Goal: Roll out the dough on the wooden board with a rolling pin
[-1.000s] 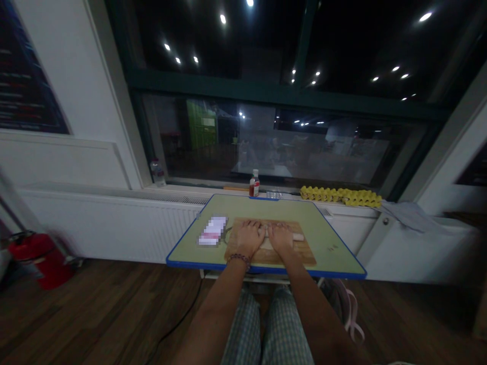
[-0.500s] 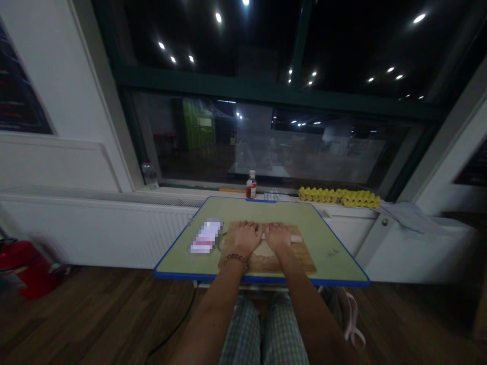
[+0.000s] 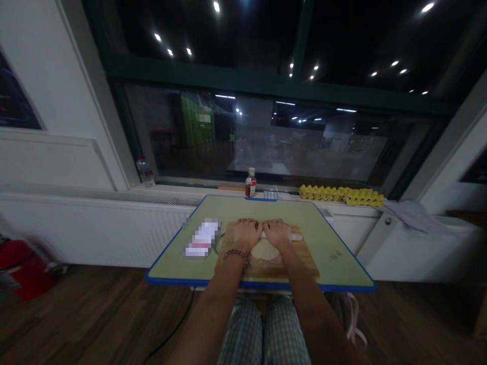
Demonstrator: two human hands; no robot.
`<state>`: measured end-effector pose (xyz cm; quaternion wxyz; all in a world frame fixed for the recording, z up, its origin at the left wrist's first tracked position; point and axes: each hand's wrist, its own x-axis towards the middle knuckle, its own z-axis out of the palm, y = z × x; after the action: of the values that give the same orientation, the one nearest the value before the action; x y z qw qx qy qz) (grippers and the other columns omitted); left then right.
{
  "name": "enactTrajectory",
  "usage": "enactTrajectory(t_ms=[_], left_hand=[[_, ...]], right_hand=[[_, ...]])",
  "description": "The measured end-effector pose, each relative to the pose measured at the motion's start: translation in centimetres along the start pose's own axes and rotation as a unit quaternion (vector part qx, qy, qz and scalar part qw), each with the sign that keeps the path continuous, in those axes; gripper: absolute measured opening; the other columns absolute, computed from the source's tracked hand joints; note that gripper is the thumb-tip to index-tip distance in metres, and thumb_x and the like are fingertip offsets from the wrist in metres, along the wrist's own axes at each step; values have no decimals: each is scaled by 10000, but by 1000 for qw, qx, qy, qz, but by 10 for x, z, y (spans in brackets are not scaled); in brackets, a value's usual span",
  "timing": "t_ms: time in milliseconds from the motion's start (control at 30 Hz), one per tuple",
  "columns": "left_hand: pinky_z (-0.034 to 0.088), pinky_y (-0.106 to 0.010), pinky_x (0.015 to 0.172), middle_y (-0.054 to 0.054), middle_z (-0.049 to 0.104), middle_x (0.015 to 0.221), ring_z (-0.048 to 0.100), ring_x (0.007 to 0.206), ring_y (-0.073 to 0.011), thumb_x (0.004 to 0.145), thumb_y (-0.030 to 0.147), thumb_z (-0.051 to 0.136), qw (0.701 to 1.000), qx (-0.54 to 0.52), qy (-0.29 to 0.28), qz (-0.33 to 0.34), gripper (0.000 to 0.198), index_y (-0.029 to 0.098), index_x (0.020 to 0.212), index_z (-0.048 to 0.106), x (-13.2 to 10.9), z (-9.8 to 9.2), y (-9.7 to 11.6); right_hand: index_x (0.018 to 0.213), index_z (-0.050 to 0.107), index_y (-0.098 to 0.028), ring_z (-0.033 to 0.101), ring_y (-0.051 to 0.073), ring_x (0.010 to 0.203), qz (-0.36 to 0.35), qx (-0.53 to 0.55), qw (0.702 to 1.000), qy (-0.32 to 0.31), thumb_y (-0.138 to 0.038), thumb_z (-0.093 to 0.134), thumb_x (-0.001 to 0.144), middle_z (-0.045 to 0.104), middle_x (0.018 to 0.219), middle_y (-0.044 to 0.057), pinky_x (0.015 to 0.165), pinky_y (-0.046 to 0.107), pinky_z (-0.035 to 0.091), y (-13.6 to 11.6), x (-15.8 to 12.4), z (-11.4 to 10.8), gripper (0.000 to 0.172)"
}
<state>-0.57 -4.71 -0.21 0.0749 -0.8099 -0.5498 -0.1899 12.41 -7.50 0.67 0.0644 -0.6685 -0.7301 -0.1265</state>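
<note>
A flat round of pale dough (image 3: 264, 250) lies on a wooden board (image 3: 305, 261) in front of me. Across its far side runs a light rolling pin (image 3: 297, 236), whose right end sticks out past my fingers. My left hand (image 3: 247, 233) is curled over the left part of the pin, hiding that end, with a beaded bracelet at the wrist. Close beside it, my right hand (image 3: 277, 234) lies curled over the pin's right part. Both sets of fingertips point away from me.
The board rests on a small green table with a blue edge (image 3: 262, 285). A pixelated phone-like object (image 3: 203, 237) lies left of it. Behind, the windowsill holds a red-labelled bottle (image 3: 250, 184), a clear bottle (image 3: 145, 172) and yellow egg trays (image 3: 340, 195). A red fire extinguisher (image 3: 26, 268) stands at left.
Both hands have stayed on the rolling pin, which sits slightly farther toward the board's far side. More of the dough shows between my wrists. The view has shifted a little.
</note>
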Motion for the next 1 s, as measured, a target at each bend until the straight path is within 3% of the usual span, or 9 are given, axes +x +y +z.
enactTrajectory(t_ms=[267,567,767,1000], left_hand=[[458,-365,888,-140,734,1052,653,976,-254,990,330,363,1000,-6,-12,-1,422,136,987,738,5,-5,1],[467,-357,863,-104,739,1056,652,962,-231,988,318,393,999,12,-40,4,353,208,982,729,11,-11,2],[466,-370,871,-139,728,1073,658,1003,-249,994,325,390,999,14,-50,2,369,175,1030,725,17,-7,1],[473,-374,850,-141,734,1040,666,979,-254,999,350,351,999,5,-38,-9,426,163,1018,734,25,4,-2]], right_hand=[[1086,707,-191,632,264,1033,-7,-31,999,-10,-280,345,1011,724,1100,125,801,353,460,3,10,4,380],[1102,712,-172,632,264,1026,21,-19,999,-18,-319,269,1035,722,1093,148,792,349,463,3,14,0,471],[1129,699,-197,623,257,1033,1,-27,999,-22,-289,311,1025,722,1099,124,815,345,449,7,21,3,412],[1138,698,-185,598,251,1094,11,-12,999,-49,-325,272,1037,708,1148,119,854,348,434,9,30,1,460]])
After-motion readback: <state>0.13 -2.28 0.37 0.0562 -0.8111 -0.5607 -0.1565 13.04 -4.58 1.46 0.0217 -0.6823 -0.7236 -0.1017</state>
